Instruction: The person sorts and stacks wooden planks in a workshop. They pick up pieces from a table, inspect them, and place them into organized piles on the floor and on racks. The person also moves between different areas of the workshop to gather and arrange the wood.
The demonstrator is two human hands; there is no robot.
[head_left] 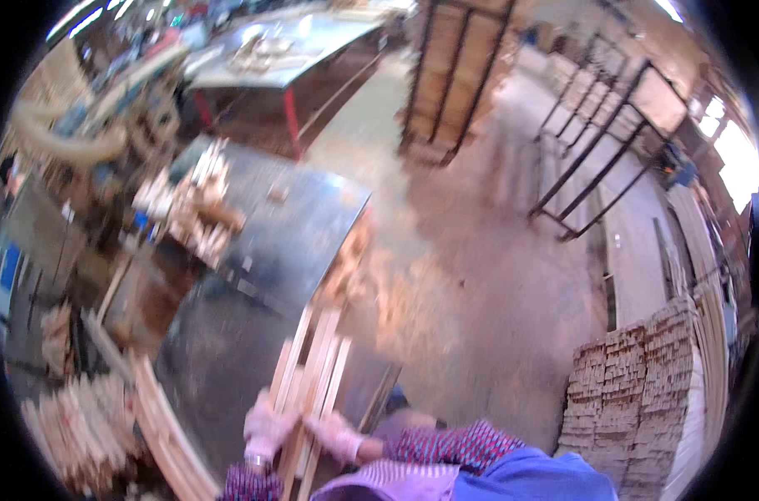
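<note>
A bundle of pale wooden strips (315,361) lies lengthwise in front of me, over the near part of the dark metal table. My left hand (268,427), in a light glove, is closed against the left side of the bundle. From the right, my right hand (336,436), gloved too, presses on the strips with its fingers around their edge. Between the two hands the strips run back toward my body. Their far ends are uneven, some reaching farther than others. The picture is a little blurred, so single fingers are hard to make out.
A heap of short wood offcuts (200,204) sits on the far metal tabletop (292,200). More strips (83,426) are stacked at lower left, and a large timber stack (630,401) stands at right. Black metal racks (601,159) and a red-legged table (313,50) are farther off.
</note>
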